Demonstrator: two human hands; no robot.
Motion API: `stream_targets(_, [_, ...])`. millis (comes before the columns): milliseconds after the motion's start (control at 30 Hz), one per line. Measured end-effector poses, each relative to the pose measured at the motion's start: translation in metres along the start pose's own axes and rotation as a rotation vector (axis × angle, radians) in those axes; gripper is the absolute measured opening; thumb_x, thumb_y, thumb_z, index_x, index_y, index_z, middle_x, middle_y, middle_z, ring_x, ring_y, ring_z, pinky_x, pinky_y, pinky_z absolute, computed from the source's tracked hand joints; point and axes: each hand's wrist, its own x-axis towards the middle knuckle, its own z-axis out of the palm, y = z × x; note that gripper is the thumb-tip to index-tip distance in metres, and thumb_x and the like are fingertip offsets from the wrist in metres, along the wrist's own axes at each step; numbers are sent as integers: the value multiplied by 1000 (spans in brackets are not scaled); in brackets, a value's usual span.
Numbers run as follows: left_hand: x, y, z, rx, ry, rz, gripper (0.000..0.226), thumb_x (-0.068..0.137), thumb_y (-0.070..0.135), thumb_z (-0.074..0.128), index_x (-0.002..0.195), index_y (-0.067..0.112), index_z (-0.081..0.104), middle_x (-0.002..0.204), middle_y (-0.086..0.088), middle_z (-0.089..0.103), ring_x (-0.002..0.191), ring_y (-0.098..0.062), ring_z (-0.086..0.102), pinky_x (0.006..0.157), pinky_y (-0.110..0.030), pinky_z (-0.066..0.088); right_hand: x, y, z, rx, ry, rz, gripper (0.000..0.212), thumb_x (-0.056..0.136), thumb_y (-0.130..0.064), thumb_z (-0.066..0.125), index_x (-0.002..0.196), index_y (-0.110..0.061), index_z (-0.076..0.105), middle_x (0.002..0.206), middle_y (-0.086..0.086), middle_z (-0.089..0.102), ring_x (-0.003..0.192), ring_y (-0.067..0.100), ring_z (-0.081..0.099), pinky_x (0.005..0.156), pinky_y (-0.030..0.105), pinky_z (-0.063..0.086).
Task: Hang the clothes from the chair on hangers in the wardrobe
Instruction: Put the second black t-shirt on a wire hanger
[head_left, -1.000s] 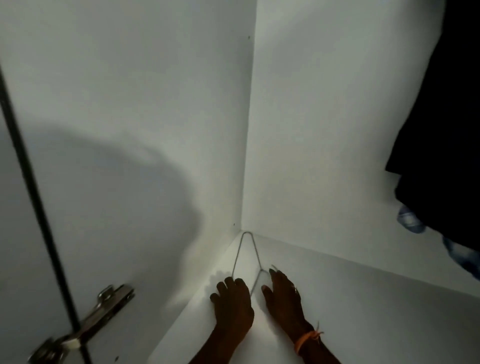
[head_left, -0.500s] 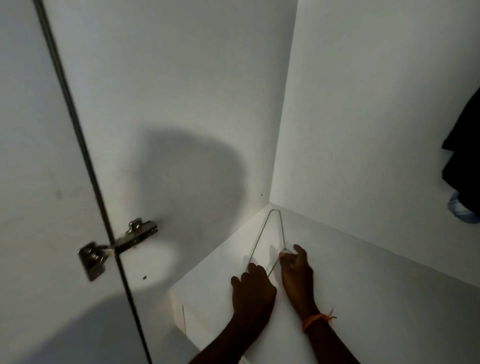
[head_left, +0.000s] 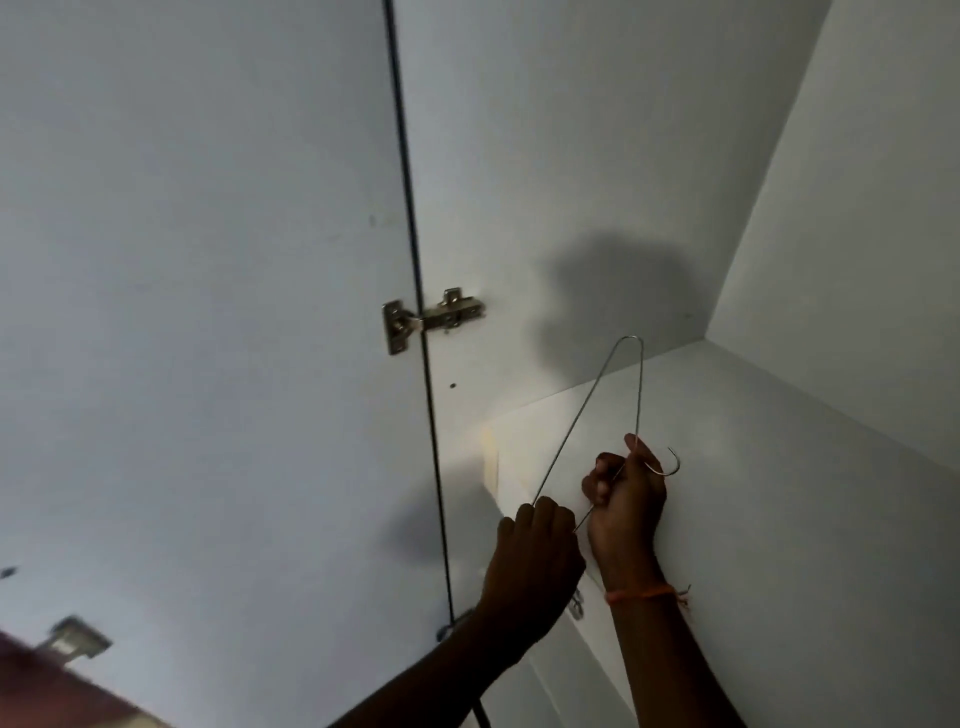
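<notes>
Hands first: your left hand (head_left: 535, 556) is curled around the lower corner of the wire hanger (head_left: 587, 410), fingers wrapped over the thin metal where two of its sides meet, and your right hand (head_left: 626, 499) is closed around the neck of the same hanger just below its hook (head_left: 667, 465), thumb up along the wire. You hold the hanger between both hands, raised off the white wardrobe shelf (head_left: 779, 493), so that its long, narrow triangle points up and away from you, its far corner reaching toward the wardrobe's side wall (head_left: 571, 156). The hook curves out to the right of your right hand, its open end pointing upward. No garment hangs on the wire. An orange thread band (head_left: 644, 593) sits around your right wrist. To the left, the open wardrobe door (head_left: 182, 312) meets the side wall along a dark gap, bridged by a metal hinge (head_left: 431, 319); a second hinge (head_left: 78, 636) shows blurred near the lower left edge. Shadows of your head and arms fall on the side wall and the door.
</notes>
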Motion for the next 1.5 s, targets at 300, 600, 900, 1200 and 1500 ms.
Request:
stream_targets(300, [-97, -67, -65, -289, 325, -297, 44, 88, 19, 62, 129, 8, 50, 127, -11, 51, 118, -21, 45, 93, -24, 47, -121, 58, 53, 103, -205, 333, 22, 97, -17, 45, 96, -8, 65, 46, -2, 31, 34, 9, 22, 38, 17, 18])
stream_targets(600, [-216, -162, -142, -538, 374, -543, 37, 95, -3, 46, 124, 11, 62, 96, 2, 67, 71, -9, 60, 70, -34, 56, -268, 126, 86, 229, -339, 593, 23, 72, -19, 46, 49, -16, 47, 37, -2, 23, 32, 11, 21, 40, 15, 20])
stream_targets(900, [-394, -237, -242, -587, 528, -632, 20, 93, 22, 55, 106, 18, 69, 90, 12, 71, 79, -4, 67, 70, -21, 54, -446, 218, 122, 179, -546, 868, 20, 78, -29, 50, 64, -18, 57, 58, -3, 42, 54, 16, 40, 62, 30, 32])
stream_targets(1200, [-535, -365, -315, -360, 728, -1035, 18, 96, 15, 61, 110, 15, 73, 100, 7, 74, 90, 1, 66, 80, -20, 53, -613, 331, 224, -11, -797, 1106, 24, 93, -35, 47, 75, -23, 55, 49, -6, 33, 45, 12, 35, 59, 30, 23])
stream_targets(1500, [-634, -538, -387, -132, 871, -1237, 19, 98, 19, 58, 110, 16, 73, 96, 10, 69, 90, -4, 64, 80, -20, 50, -754, 487, 362, -106, -997, 1307, 38, 98, -40, 45, 66, -20, 51, 49, -5, 28, 46, 12, 24, 57, 30, 19])
